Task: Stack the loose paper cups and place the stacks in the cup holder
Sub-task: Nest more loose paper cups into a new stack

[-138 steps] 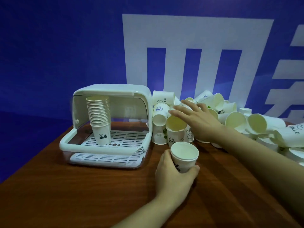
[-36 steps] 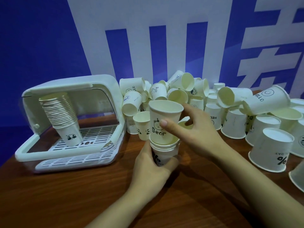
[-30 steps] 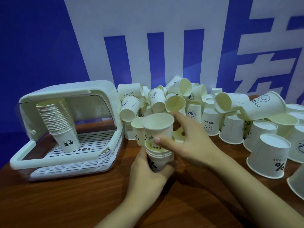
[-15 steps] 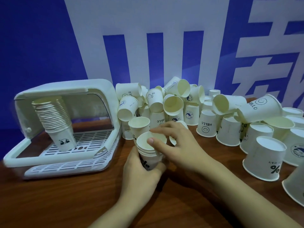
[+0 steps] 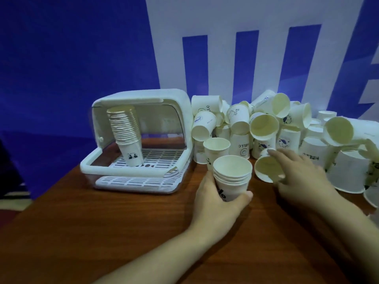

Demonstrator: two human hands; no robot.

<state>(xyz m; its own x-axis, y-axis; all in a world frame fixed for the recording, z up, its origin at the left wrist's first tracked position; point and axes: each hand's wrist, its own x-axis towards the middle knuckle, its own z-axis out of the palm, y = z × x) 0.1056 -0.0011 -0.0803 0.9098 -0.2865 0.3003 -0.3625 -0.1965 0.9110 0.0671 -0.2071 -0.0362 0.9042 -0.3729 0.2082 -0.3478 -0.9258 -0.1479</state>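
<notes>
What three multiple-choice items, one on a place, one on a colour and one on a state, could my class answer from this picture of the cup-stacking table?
1. Where does the tall stack of cups stand?
A. Inside the cup holder
B. On the floor
C. On top of the holder's lid

2. What colour is the table?
A. Green
B. Reddish-brown
C. White

3. What is the left hand doing?
A. Lying flat on the table
B. Gripping a short stack of cups
C. Closing the holder's lid

Answers: 1 A, the stack stands on the holder's slatted tray; 2 B, the wood-grain top is reddish-brown; 3 B, fingers and thumb wrap the short stack, while the right hand takes a loose cup.
</notes>
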